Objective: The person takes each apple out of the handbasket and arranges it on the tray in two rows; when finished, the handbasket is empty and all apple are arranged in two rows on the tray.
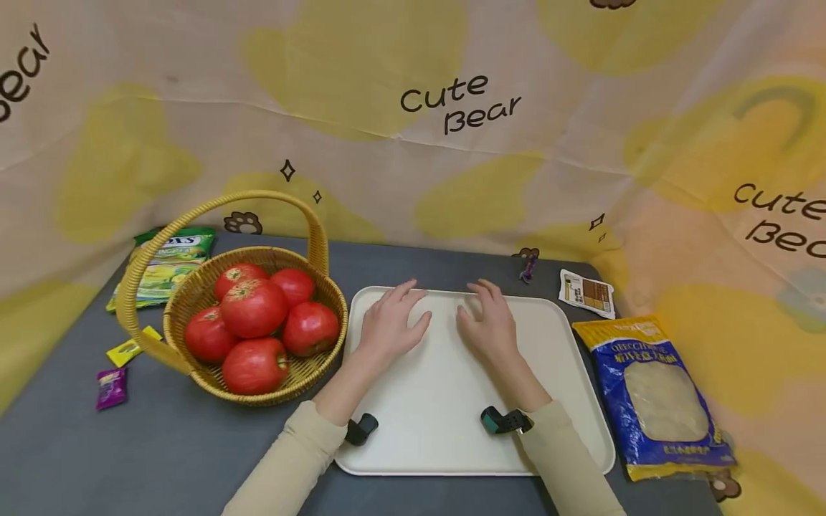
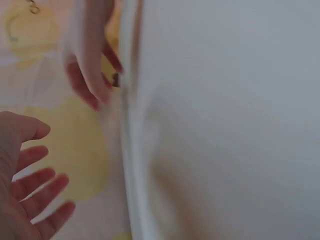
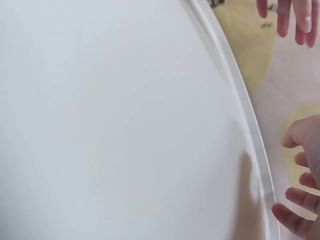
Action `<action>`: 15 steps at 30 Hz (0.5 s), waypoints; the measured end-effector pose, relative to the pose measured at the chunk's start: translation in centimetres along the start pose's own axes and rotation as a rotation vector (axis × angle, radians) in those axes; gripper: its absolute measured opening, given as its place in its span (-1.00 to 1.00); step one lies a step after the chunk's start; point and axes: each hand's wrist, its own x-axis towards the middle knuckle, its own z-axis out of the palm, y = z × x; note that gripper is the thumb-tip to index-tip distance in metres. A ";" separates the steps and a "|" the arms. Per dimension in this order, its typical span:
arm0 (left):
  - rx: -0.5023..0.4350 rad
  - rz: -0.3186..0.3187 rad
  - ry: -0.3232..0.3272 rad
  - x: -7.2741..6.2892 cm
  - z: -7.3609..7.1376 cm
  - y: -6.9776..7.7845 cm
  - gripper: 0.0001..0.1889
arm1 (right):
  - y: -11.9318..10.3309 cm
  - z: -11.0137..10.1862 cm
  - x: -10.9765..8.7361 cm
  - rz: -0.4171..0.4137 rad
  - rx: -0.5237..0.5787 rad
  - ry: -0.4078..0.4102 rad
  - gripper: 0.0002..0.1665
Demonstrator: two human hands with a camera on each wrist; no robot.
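Left hand (image 1: 391,324) and right hand (image 1: 493,326), empty, fingers relaxed, hover above a white, rounded-rectangular, plastic-looking tray (image 1: 439,408), likely light, stiff and slick: grip its short sides.

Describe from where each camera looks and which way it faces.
Head: on the head, facing forward and down at the tray; left hand, right hand and sleeves show.
Left wrist: on that wrist, facing the tray and printed cloth; both hands show.
Right wrist: on that wrist, facing tray and cloth; both hands show.
Wrist views share tray, cloth and both hands.
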 end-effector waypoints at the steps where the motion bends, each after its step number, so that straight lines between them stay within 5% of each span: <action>1: -0.040 0.042 0.051 -0.6 -0.7 0.1 -0.64 | -0.5 0.2 -0.2 -0.016 0.069 -0.007 -0.51; 4: -0.127 0.156 0.189 -2.6 -3.4 0.1 -0.76 | -2.4 0.6 -0.5 -0.037 0.241 -0.052 -0.78; 9: -0.211 0.338 0.431 -5.6 -9.4 -1.2 -0.75 | -5.8 0.8 -0.8 -0.017 0.398 -0.167 -0.86; 12: -0.203 0.411 0.706 -7.0 -12.7 -2.5 -0.68 | -7.6 1.0 -0.9 0.000 0.447 -0.243 -0.85; 15: -0.186 0.351 1.009 -8.3 -15.5 -4.3 -0.54 | -9.4 1.1 -0.9 0.005 0.493 -0.320 -0.82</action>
